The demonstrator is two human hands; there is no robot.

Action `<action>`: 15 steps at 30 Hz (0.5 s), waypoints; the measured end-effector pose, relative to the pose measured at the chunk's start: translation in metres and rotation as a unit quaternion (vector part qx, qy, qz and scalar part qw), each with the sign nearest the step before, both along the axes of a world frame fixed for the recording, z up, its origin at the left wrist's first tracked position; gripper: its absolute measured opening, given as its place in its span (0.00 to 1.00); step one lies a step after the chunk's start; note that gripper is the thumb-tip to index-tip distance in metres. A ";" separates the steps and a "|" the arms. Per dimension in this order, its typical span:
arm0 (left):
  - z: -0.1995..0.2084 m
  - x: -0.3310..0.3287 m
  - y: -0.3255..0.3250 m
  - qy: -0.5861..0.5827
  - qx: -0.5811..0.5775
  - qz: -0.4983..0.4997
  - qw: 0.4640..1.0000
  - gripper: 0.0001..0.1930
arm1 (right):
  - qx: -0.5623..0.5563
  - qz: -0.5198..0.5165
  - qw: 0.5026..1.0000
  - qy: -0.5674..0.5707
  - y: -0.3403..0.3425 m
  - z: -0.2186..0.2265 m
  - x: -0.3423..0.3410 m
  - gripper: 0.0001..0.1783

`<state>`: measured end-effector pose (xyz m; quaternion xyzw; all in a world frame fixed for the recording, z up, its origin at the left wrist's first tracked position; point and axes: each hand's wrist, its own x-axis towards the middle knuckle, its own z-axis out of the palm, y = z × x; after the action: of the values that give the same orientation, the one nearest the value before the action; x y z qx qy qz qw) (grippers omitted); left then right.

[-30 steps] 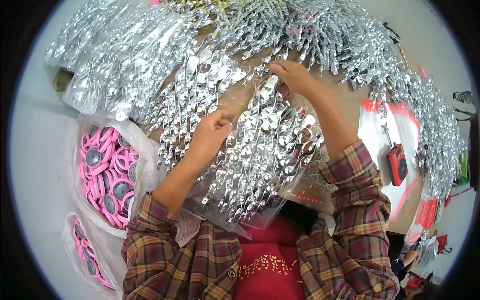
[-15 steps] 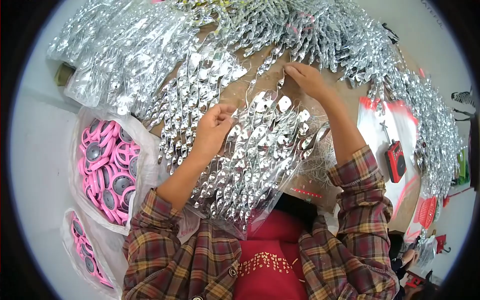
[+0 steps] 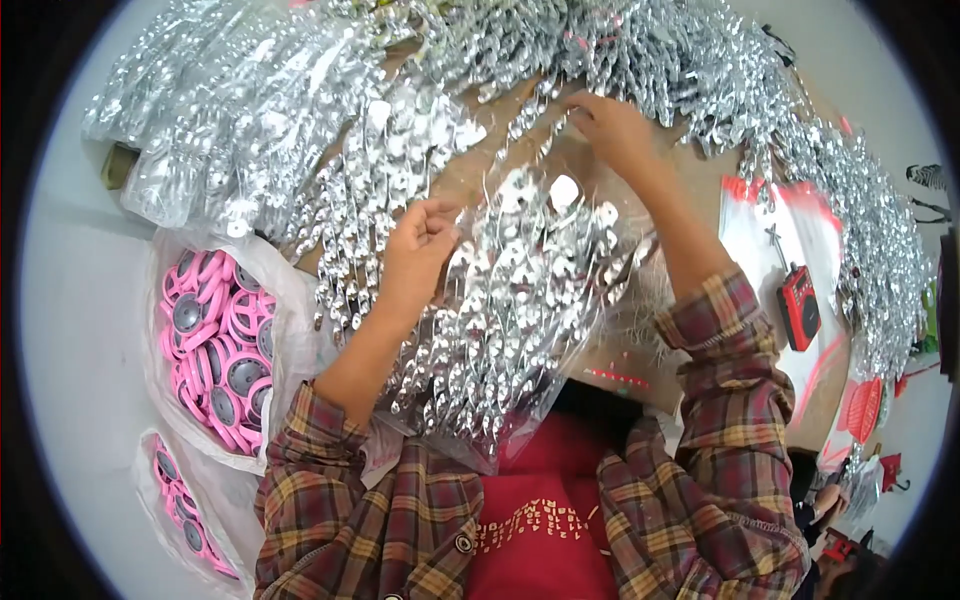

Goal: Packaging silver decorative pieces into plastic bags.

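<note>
My right hand (image 3: 617, 132) is raised over the far middle of the table, thumb and fingertips pinched on the top of a twisted silver strip (image 3: 547, 146). My left hand (image 3: 418, 246) hovers at the left edge of a clear plastic bag, its fingers curled together; whatever may be in them is too small to make out. Spread over the bag (image 3: 525, 440) in front of me lies a bundle of shiny silver spiral strips (image 3: 505, 330). A second layer of such strips (image 3: 390, 165) lies beyond my left hand.
Heaps of silver spirals (image 3: 250, 110) curve along the far side. Sacks of pink-and-grey wheels (image 3: 215, 360) stand at left. On the right, a red radio (image 3: 799, 308) rests on red-edged plastic bags (image 3: 775, 225). Thin pale threads (image 3: 650, 300) lie near my right forearm.
My right hand has moved a little farther away, with the strip in its fingertips. My left hand has shifted slightly left and away from me.
</note>
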<state>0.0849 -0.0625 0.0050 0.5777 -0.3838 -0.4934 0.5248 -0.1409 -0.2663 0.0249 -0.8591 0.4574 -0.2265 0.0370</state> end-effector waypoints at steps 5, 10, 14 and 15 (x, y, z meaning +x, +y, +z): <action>0.007 -0.002 -0.003 -0.008 0.010 -0.003 1.000 0.15 | 0.322 0.024 0.933 -0.159 0.064 0.023 -0.041 0.23; 0.005 0.001 -0.003 -0.014 0.011 -0.013 1.000 0.14 | 0.410 0.106 0.875 -0.234 0.099 0.023 -0.052 0.32; 0.001 -0.005 -0.004 -0.025 -0.010 0.002 1.000 0.14 | 0.300 -0.099 0.888 -0.335 0.089 0.010 -0.100 0.32; 0.001 -0.006 -0.004 -0.024 -0.014 0.003 1.000 0.14 | 0.340 -0.103 0.901 -0.250 0.093 0.007 -0.110 0.32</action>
<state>0.0790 -0.0664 0.0061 0.5833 -0.4017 -0.4724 0.5246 -0.2510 -0.1737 0.0320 -0.6575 0.5683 -0.2674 0.4161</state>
